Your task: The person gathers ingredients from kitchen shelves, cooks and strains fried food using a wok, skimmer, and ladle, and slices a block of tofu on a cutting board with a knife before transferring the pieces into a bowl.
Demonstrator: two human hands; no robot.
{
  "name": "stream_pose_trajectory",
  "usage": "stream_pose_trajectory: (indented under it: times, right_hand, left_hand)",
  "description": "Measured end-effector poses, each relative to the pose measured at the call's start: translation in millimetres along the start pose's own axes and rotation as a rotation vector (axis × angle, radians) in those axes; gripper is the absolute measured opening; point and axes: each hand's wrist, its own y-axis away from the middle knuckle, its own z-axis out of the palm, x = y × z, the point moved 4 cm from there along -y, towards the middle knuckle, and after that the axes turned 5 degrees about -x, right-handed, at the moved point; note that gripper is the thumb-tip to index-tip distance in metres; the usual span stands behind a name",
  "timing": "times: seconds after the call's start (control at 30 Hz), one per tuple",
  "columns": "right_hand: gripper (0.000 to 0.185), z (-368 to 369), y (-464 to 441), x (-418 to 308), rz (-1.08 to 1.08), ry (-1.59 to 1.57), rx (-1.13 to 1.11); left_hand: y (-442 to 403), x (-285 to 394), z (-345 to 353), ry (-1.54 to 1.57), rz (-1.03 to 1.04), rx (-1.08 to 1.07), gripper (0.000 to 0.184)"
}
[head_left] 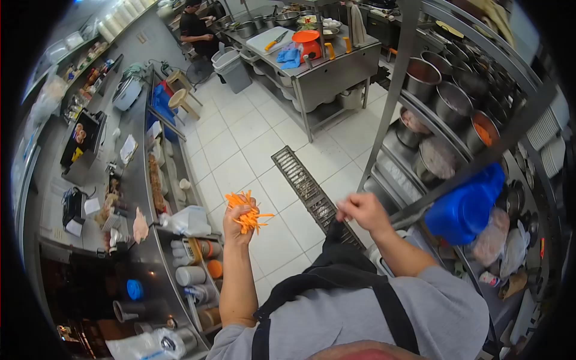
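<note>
A bunch of thin orange carrot strips (247,213) is gripped in my left hand (235,217), its ends sticking out around the fingers. That hand is held up in front of my body, over the tiled floor. My right hand (361,211) is raised beside the metal shelf rack, apart from it. Its fingers are curled in, and nothing shows between them. Below and between the hands runs a floor drain grate (306,189).
A steel work table (336,75) ahead bears a cutting board, a knife and an orange container (307,43). On the right, a rack (390,114) holds metal pots and a blue tub (465,204). A long counter (135,174) lines the left. A person (198,36) stands at the back.
</note>
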Motion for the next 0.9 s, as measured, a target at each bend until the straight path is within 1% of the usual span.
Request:
stream_pose_trajectory:
  times: [0.03, 0.1, 0.13, 0.23, 0.3, 0.43, 0.5, 0.57, 0.63, 0.73, 0.8, 0.83, 0.9]
  right_hand:
    - [0.020, -4, -29, -52, -0.284, -0.079, -0.046]
    - [0.005, -17, -72, -157, -0.816, 0.011, -0.169]
    - [0.009, -17, -93, -199, -1.129, 0.012, -0.219]
    - [0.017, -14, -149, -283, -1.675, -0.136, -0.386]
    - [0.018, -26, -195, -291, -1.737, -0.258, -0.414]
    - [0.025, -90, -291, -284, -1.682, -0.003, -0.270]
    - [0.031, -132, -333, -280, -1.624, 0.070, -0.152]
    - [0.031, -176, -388, -271, -1.513, 0.155, -0.006]
    - [0.030, -212, -441, -262, -1.405, 0.259, 0.120]
    - [0.029, -275, -504, -265, -1.279, 0.392, 0.287]
    - [0.029, -325, -530, -271, -1.194, 0.474, 0.387]
    - [0.028, -351, -537, -272, -1.144, 0.517, 0.429]
    - [0.028, -403, -539, -271, -1.029, 0.639, 0.512]
  left_hand:
    - [-24, 3, 3, 0.012, 0.016, 0.011, 0.020]
    - [-80, 11, 13, 0.019, 0.032, 0.005, 0.020]
    - [-101, 14, 11, 0.055, 0.076, 0.011, 0.021]
    - [-150, 21, -11, 0.105, 0.143, 0.062, 0.022]
    - [-185, 18, -22, 0.093, 0.126, 0.119, 0.023]
    - [-278, -2, -19, 0.034, 0.026, 0.164, 0.024]
    - [-342, -15, -12, -0.011, -0.024, 0.154, 0.025]
    - [-414, -30, -3, -0.049, -0.059, 0.141, 0.027]
    - [-494, -48, 11, -0.136, -0.190, 0.020, 0.030]
    - [-615, -66, 59, -0.179, -0.285, -0.055, 0.029]
    - [-687, -82, 106, -0.225, -0.439, -0.335, 0.033]
    - [-707, -84, 126, -0.222, -0.454, -0.355, 0.033]
    - [-757, -97, 193, -0.448, -0.488, -0.518, 0.031]
